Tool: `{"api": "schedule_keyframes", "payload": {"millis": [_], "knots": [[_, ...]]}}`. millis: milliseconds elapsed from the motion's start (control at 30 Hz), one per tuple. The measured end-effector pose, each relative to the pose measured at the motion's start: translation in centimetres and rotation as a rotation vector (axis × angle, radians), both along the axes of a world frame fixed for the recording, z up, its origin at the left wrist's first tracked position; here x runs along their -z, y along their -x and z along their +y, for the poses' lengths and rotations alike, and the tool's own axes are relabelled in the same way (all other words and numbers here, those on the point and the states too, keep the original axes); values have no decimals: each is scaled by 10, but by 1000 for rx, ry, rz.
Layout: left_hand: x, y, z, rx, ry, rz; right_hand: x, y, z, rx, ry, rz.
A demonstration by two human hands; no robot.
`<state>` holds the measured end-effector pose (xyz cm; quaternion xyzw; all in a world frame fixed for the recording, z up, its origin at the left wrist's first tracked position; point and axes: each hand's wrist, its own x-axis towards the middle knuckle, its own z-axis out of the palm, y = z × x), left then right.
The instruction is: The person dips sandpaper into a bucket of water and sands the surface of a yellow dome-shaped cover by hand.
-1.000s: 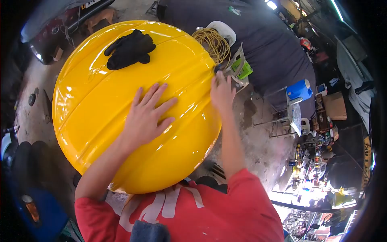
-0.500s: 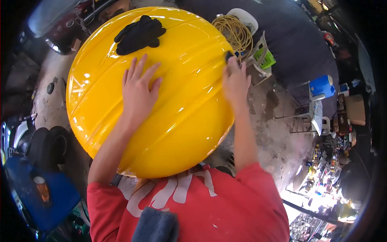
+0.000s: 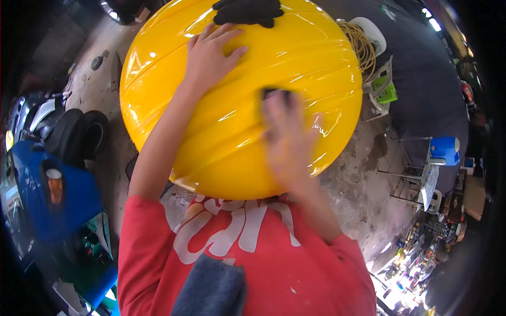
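Note:
A glossy yellow car hood (image 3: 211,152) with long raised creases lies in front of me. My left hand (image 3: 211,60) rests on its upper part, fingers spread and holding nothing. Just beyond those fingertips is a pair of black gloves (image 3: 247,11), cut off by the top edge of the view. My right hand (image 3: 290,139), smeared by motion, is over the right-centre of the hood. A small black pad (image 3: 278,95) shows under its fingers; the pad's exact kind is blurred.
A coiled yellow hose (image 3: 361,47) and a white chair (image 3: 380,100) with a green item stand beyond the hood's right edge. Further right is a blue cooler (image 3: 445,150). Tyres (image 3: 79,134) and a blue panel (image 3: 58,195) are at left. A dark cloth (image 3: 213,287) hangs against my red shirt.
My right hand has swept the black pad from the hood's right edge in toward its centre and nearer to me. My left hand stays spread on the hood. The view has shifted.

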<state>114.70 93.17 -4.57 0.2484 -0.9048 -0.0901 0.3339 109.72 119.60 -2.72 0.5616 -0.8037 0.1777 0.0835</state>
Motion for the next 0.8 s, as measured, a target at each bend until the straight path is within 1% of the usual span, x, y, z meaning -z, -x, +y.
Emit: {"api": "schedule_keyframes", "payload": {"millis": [33, 67, 133, 167, 233, 267, 333, 367, 400, 433, 467, 500, 567, 633, 667, 733, 767, 800], "knots": [[3, -2, -3, 24, -8, 2, -3, -45, -7, -135, -71, -158], [4, -5, -7, 14, -9, -10, -7, -51, -6, -145, -72, -169], [2, -16, -14, 197, -23, 5, -15, -52, -7, -222, -145, -82], [-1, -32, -18, 178, -22, -1, -17, -27, -2, -110, -117, -17], [-7, -72, -27, 182, -20, -170, -17, 50, 16, 152, -130, 206], [-4, -89, -25, 174, -23, -171, -16, 46, 14, 143, -131, 205], [3, -112, -20, -36, -15, -193, -13, 31, 9, 126, -131, 219], [8, -113, -20, -35, -17, -194, -12, 20, 6, 121, -133, 226], [12, -112, -21, -46, 7, -153, -10, -29, -9, -11, -126, 120], [15, -110, -22, -58, 31, -111, -7, -71, -23, -173, -65, 6], [17, -110, -22, -59, 26, -113, -3, -109, -32, -294, -35, -75], [18, -110, -22, -36, 37, -113, 16, -132, -38, -373, -27, 22], [20, -119, -30, -44, 50, -123, 7, -125, -38, -432, -32, -74], [21, -127, -43, 117, -33, -71, -19, -84, -21, -286, -100, 26], [23, -134, -48, 122, -68, -22, -14, -50, -7, -203, -118, 74], [7, -147, -39, 55, -103, -38, -13, 15, 22, 71, -206, 312], [0, -151, -35, 14, -136, -63, -14, 41, 38, 158, -193, 311], [-3, -151, -34, 2, -142, -65, -11, 65, 53, 207, -140, 243]]}}
